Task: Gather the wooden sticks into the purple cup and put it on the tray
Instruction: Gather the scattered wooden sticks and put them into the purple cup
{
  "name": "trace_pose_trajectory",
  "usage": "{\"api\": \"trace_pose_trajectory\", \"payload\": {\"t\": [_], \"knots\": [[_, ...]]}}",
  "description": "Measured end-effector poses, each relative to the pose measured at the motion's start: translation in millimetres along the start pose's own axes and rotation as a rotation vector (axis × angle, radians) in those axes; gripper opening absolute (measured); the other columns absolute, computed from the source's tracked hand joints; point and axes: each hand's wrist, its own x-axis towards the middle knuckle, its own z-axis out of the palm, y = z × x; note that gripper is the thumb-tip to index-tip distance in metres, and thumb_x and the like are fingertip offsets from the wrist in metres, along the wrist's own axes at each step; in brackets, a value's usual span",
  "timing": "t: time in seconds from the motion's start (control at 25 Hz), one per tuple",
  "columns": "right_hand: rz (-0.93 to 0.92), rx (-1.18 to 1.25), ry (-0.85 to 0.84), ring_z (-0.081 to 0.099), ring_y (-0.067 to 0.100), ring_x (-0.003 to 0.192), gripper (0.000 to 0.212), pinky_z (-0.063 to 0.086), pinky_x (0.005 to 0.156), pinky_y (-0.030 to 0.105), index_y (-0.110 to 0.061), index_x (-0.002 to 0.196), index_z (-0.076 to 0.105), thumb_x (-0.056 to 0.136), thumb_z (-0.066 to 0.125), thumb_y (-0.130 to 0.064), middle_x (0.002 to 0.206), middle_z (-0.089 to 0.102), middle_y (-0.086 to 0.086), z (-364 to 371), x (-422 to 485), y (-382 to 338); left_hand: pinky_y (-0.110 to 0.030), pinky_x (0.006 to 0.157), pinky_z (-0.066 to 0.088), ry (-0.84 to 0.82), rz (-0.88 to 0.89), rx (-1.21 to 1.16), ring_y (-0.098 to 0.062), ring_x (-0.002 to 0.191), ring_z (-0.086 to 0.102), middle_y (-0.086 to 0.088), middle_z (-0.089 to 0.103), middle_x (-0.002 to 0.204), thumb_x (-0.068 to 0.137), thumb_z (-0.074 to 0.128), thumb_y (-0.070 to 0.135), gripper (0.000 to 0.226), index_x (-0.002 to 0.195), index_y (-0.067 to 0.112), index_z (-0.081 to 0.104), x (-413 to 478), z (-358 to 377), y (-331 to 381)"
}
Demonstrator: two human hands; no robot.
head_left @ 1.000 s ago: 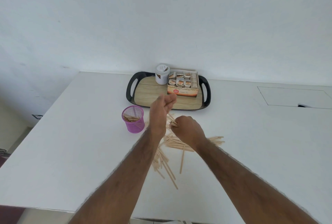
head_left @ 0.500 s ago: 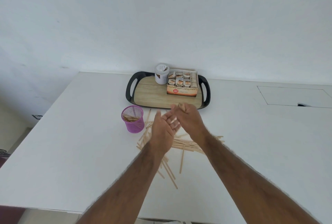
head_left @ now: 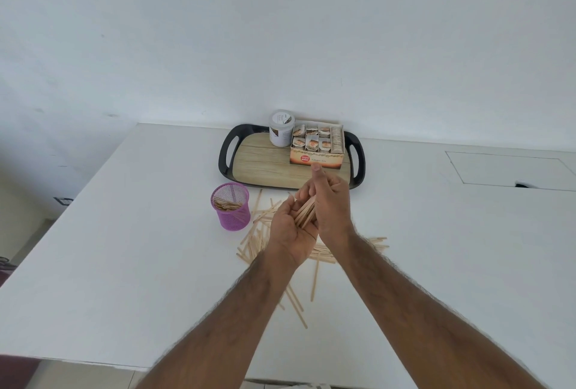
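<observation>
My left hand (head_left: 288,232) and my right hand (head_left: 330,204) are pressed together above the table, holding a small bundle of wooden sticks (head_left: 305,212) between them. Several more loose wooden sticks (head_left: 258,234) lie scattered on the white table under and around my hands. The purple mesh cup (head_left: 232,206) stands upright to the left of my hands, apart from them, with several sticks inside. The black-rimmed tray (head_left: 227,151) with a wood-pattern floor sits just beyond my hands, against the wall.
On the tray stand a white lidded jar (head_left: 281,127) and an open box of tea sachets (head_left: 318,148). The white table (head_left: 124,232) has its front edge near me; a cut-out panel (head_left: 505,170) lies at the right.
My left hand came down from above the tray to meet my right hand. Both rose off the pile and now hold a bundle of sticks between the palms.
</observation>
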Motion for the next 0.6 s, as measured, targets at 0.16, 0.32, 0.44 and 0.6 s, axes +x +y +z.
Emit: {"api": "trace_pose_trajectory", "payload": {"t": [0.16,0.32,0.44,0.6], "knots": [[-0.062,-0.1,0.086,0.051,0.022,0.051,0.049,0.05,0.059,0.035,-0.002,0.067,0.05,0.104,0.055,-0.033,0.054,0.044,0.012,0.7,-1.8,-0.3,-0.021,0.041,0.038,0.076,-0.178,0.507,-0.012,0.052,0.048,-0.001,0.051,0.068,0.103,0.04,0.023,0.029,0.081,0.018,0.059,-3.6,1.7,-3.7],[-0.093,-0.189,0.085,0.052,0.022,0.05,0.05,0.048,0.056,0.031,0.0,0.067,0.05,0.103,0.056,-0.034,0.05,0.053,0.011,-4.9,-3.1,1.4,-0.019,0.035,0.016,0.16,-0.17,0.668,-0.005,0.039,0.021,0.007,0.031,0.049,0.098,0.06,0.048,0.049,0.059,0.023,0.043,-7.3,6.1,2.3],[-0.149,-0.26,0.118,0.063,0.018,0.057,0.028,0.051,0.061,0.025,-0.001,0.087,0.063,0.098,0.066,-0.026,0.064,0.067,0.012,-15.9,-0.8,-0.2,-0.02,0.038,0.017,0.238,-0.034,0.731,-0.007,0.038,0.022,0.007,0.034,0.049,0.097,0.063,0.043,0.039,0.07,0.018,0.051,-6.0,6.3,10.0],[-0.203,-0.473,0.159,0.066,0.017,0.062,0.016,0.053,0.059,0.03,-0.018,0.093,0.064,0.095,0.068,-0.033,0.072,0.068,0.002,-30.5,6.2,-0.8,-0.021,0.041,0.022,0.369,0.173,0.9,-0.008,0.037,0.028,0.004,0.039,0.051,0.101,0.057,0.036,0.04,0.067,0.016,0.05,-4.3,7.0,12.6]]}}
